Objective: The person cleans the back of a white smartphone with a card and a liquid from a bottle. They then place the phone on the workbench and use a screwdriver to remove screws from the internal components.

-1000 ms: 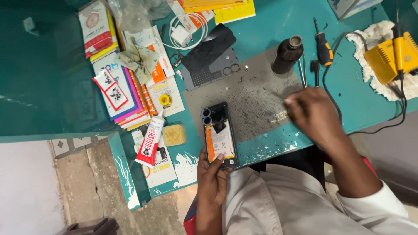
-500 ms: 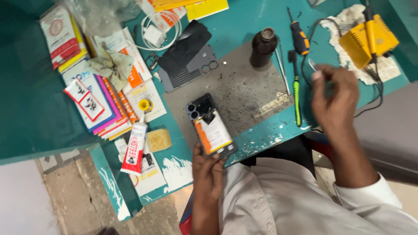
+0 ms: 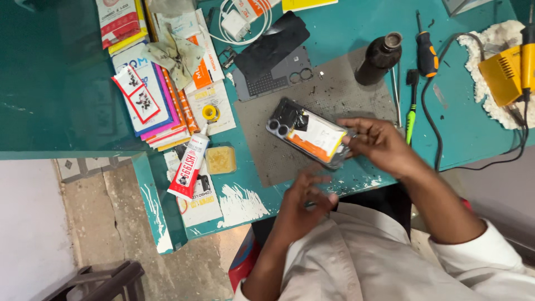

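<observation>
Grey mat [image 3: 334, 92] bears the opened phone [image 3: 308, 132] lying diagonally, lenses upper-left, right hand [image 3: 379, 145] pinching its lower end

An opened phone [image 3: 309, 135] lies on a mat [image 3: 334, 89] mid-surface, booklets [image 3: 150, 95] to its left, screwdrivers [image 3: 426, 53] to its right.

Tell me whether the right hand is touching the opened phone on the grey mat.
Touching. The head view shows the right hand with its fingers closed over the lower end of the opened phone, no gap between them. The left hand is off the phone.
</observation>
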{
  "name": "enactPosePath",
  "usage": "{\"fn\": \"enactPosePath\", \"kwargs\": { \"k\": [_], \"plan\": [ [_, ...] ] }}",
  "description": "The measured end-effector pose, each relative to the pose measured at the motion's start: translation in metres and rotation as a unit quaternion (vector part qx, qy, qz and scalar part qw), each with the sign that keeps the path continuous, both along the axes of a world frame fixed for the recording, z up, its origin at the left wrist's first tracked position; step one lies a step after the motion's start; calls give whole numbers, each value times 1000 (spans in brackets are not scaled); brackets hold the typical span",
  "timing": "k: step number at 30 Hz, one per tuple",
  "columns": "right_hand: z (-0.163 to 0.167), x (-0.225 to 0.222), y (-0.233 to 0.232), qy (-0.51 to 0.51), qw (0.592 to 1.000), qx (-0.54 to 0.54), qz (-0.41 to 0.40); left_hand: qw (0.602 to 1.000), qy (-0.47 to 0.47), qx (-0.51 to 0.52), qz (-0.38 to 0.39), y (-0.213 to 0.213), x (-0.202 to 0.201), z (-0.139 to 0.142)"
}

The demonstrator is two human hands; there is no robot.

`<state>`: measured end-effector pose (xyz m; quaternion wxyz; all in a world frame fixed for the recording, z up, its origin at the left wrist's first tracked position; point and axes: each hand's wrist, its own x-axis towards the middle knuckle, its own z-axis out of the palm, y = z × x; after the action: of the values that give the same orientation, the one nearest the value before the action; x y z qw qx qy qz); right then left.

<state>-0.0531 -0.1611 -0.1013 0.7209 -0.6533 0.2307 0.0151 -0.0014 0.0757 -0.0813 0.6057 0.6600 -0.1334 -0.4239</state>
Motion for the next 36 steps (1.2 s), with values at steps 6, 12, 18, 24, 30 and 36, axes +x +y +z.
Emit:
{"fn": "enactPosePath", "kwargs": {
  "k": [6,12,18,24,30,36],
  "plan": [
    [15,25,-29,56,971,-215,85,911,-393,123,33,23,39,22],
    [41,34,-10,-99,842,-530,24,828,-558,49,-33,0,104,27],
    [45,51,24,-132,870,-474,13,820,-557,102,-84,-25,122,20],
    [47,70,47,-123,884,-445,72,837,-533,124,-7,-6,84,7],
    [53,79,63,-77,872,-469,120,854,-515,59,49,4,75,-11],
    [56,78,67,-57,903,-410,119,856,-509,70,46,5,75,-15]
  ]
}}
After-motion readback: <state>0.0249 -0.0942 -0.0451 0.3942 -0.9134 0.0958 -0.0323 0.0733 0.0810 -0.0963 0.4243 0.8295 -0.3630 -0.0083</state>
